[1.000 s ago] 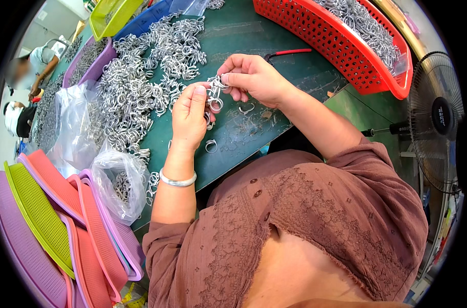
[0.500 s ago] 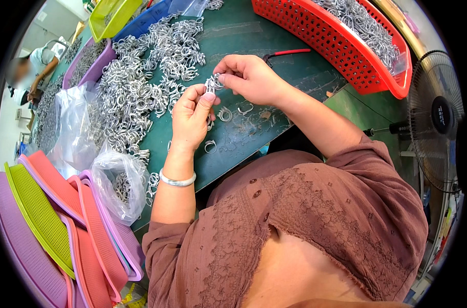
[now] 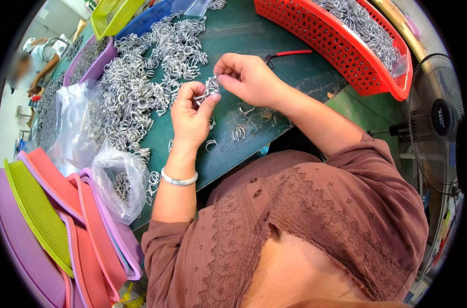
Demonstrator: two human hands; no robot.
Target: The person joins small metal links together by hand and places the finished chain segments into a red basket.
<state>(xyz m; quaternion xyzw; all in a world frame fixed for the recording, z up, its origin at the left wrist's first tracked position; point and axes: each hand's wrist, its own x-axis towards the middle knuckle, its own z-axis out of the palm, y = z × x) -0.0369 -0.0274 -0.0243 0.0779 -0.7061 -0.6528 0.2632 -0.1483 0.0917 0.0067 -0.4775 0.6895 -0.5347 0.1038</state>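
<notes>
My left hand (image 3: 191, 112) is closed on a small bunch of grey metal rings (image 3: 211, 88), held between thumb and fingers over the table. At the bunch's upper edge, my right hand (image 3: 250, 81) pinches with thumb and forefinger; whatever sits between those tips is too small to make out. A few loose rings (image 3: 238, 134) lie below the hands near the table edge. Left of my left hand spreads a large pile of the same grey rings (image 3: 125, 97). Red-handled pliers (image 3: 292, 53) rest beyond my right hand.
A red perforated basket (image 3: 341, 56) full of rings stands at the far right, near a black fan (image 3: 441, 115). Clear plastic bags (image 3: 133, 205) and stacked coloured baskets (image 3: 43, 220) are at left. Purple (image 3: 102, 59) and green (image 3: 107, 20) baskets stand behind. Another person (image 3: 43, 59) works at far left.
My left hand has turned the bunch, and its fingers sit differently around it. One loose ring on the table has shifted right and down. My right hand stays at the bunch.
</notes>
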